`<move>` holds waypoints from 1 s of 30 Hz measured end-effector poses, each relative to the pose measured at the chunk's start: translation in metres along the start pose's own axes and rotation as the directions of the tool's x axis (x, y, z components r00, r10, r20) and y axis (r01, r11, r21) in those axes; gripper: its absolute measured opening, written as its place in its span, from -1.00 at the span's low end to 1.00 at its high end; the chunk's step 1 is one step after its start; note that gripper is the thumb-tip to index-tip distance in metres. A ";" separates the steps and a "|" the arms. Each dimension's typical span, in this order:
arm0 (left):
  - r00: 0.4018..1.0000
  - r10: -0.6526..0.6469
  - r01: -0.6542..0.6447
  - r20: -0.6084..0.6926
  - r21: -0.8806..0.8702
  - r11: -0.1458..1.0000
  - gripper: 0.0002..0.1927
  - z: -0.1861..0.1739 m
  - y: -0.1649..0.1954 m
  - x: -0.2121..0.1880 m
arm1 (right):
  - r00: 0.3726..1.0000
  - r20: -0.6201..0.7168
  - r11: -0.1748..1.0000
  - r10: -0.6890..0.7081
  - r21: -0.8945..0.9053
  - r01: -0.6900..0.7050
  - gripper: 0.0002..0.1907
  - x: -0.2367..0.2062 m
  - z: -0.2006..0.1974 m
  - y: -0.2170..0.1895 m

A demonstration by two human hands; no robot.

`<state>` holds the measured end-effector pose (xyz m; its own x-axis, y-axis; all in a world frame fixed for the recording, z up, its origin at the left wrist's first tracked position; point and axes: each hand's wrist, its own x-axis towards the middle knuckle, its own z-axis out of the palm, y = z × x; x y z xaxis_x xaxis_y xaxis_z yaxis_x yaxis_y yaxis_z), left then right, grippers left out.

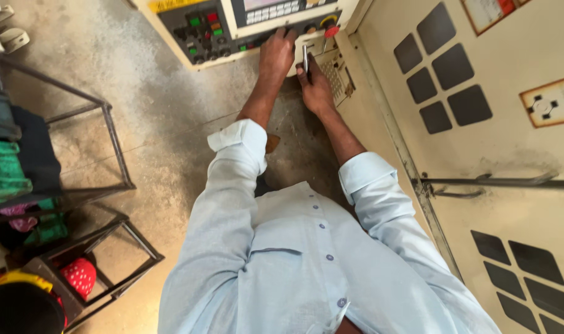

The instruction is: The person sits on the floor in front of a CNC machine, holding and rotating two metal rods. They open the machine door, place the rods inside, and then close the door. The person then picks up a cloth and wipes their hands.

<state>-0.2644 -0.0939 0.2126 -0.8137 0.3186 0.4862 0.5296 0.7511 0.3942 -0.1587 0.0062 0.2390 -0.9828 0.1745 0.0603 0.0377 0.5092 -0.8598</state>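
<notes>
Far left of frame: dark metal frame rack (112,133) on the concrete floor (152,93), green crates (4,170) stacked behind it. Lower left: second low metal stand (118,260), with a red dotted item (81,275) under it.

Top centre: cream control panel (232,28) with rows of green, red and dark buttons (204,31), a keypad above and a red knob (331,29) at its right end.

Left hand (275,55), top centre, is palm down on the panel's lower edge, fingertips on the button row. Fingers flat and closed together, nothing held.

Right hand (316,86), just right of it, is closed around a thin dark pen-like tool (305,59), tip pointing up at the panel. It rests against a small beige keypad pendant (337,74) hanging below the panel. Hands are near each other, not touching.

Both light blue sleeves (245,142) are rolled to the forearm; the shirt fills bottom centre and hides the floor under the panel.

Right half: cream machine door (517,142) with dark square vents (442,68) and a horizontal metal handle bar (492,182) at mid right.
</notes>
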 end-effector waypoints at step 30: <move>0.974 -0.112 0.227 0.198 -0.812 0.538 -0.80 0.026 0.108 -0.145 | 0.987 0.064 0.905 0.148 0.393 -0.161 -0.48 -0.121 -0.064 0.128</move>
<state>-0.0952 -0.0439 0.1648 -0.8990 0.3405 0.2753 0.2951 0.0065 0.9554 -0.0235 0.1047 0.1541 -0.9760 0.1932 -0.1000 0.1213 0.1013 -0.9874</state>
